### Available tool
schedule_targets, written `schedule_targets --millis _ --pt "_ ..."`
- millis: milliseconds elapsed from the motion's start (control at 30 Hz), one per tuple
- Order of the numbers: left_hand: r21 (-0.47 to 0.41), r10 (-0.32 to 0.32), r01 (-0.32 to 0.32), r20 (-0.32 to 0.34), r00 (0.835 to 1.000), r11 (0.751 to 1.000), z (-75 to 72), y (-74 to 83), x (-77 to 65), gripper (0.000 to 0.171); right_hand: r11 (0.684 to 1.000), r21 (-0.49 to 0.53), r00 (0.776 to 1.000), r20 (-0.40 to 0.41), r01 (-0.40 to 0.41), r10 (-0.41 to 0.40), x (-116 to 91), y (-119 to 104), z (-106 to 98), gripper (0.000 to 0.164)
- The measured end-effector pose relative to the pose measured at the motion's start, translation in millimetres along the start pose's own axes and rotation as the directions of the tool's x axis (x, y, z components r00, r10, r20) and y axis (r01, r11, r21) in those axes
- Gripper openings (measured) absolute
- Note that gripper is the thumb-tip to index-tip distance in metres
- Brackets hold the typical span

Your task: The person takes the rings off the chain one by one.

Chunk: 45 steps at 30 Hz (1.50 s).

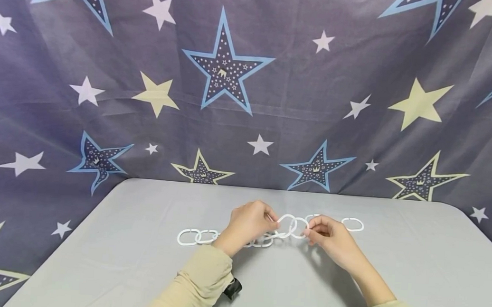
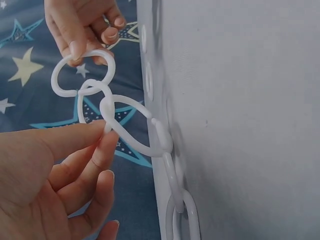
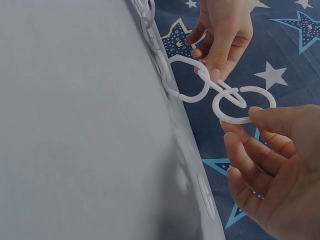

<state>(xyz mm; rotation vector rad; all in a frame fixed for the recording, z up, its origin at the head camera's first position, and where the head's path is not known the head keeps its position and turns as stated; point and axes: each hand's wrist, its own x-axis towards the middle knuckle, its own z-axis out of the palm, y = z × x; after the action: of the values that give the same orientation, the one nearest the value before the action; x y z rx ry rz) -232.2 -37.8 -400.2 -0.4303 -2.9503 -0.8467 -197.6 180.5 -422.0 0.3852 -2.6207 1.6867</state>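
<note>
My left hand (image 1: 249,222) pinches a white plastic chain link (image 2: 81,107) between thumb and index finger, above the table. Thumb and fingers of my right hand (image 1: 334,238) grip another white C-shaped link (image 3: 235,121), which hooks through the left-held one. Both links have a small gap in their loop. From the left-held link, a chain of joined white links (image 2: 172,177) runs down to the tabletop and stretches left. My left forearm and hand hide part of that chain in the head view.
A single white link (image 1: 353,219) lies on the grey table (image 1: 134,279) just beyond my right hand. Another link (image 1: 312,215) lies partly hidden behind that hand. A dark star-patterned curtain (image 1: 275,103) hangs at the table's far edge.
</note>
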Motion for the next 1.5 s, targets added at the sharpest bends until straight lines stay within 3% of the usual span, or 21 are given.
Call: schedule_targets --millis 733,1500 --pt "-0.048 -0.051 0.052 0.025 0.998 0.997 -5.0 -4.6 -2.2 0.007 0.997 -0.069 0.999 -0.024 0.038 -0.040 -1.6 -4.2 4.2 0.011" --pt "-0.081 -0.064 0.066 0.031 0.997 0.994 -2.7 -8.2 -4.1 0.006 0.993 -0.096 0.998 -0.009 0.065 -0.066 -2.7 -1.2 6.3 0.011"
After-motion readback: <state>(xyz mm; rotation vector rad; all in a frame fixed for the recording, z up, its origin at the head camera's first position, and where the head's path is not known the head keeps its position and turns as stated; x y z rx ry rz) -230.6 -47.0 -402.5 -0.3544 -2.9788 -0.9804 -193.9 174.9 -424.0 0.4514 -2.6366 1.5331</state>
